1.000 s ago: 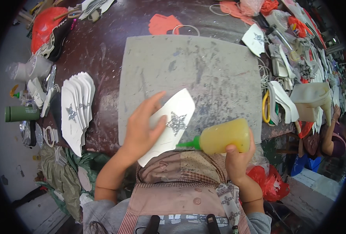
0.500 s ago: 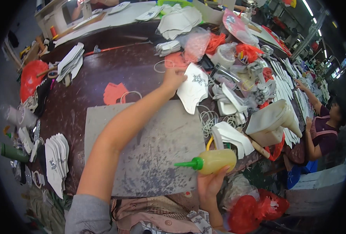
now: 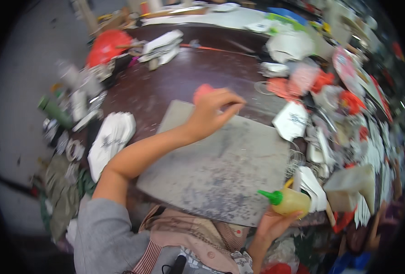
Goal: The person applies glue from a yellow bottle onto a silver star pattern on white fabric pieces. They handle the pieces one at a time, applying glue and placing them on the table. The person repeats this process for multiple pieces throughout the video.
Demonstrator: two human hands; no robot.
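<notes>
My left hand [image 3: 214, 112] is over the far edge of the grey work board [image 3: 220, 169], thumb and fingertips pinched together, a little blurred. Nothing shows between them. Partly behind this hand lies a coral-red cut piece [image 3: 203, 91]. My right hand [image 3: 274, 225] grips a squeeze bottle [image 3: 294, 203] of yellowish liquid near the board's right front corner. The bottle lies tilted sideways, its green nozzle pointing left. A white cut piece with a dark star-like pattern [image 3: 291, 119] rests past the board's right far corner, apart from both hands.
A stack of white patterned pieces [image 3: 112, 139] lies left of the board. More white pieces [image 3: 311, 188], looped cords [image 3: 294, 157] and a translucent plastic container [image 3: 351, 187] crowd the right side. A green bottle [image 3: 54, 111] and red bag [image 3: 107, 48] are at the left.
My left hand has let go of the white patterned piece and moved left over the board's far edge. The view has swung left. My right hand still holds the bottle.
</notes>
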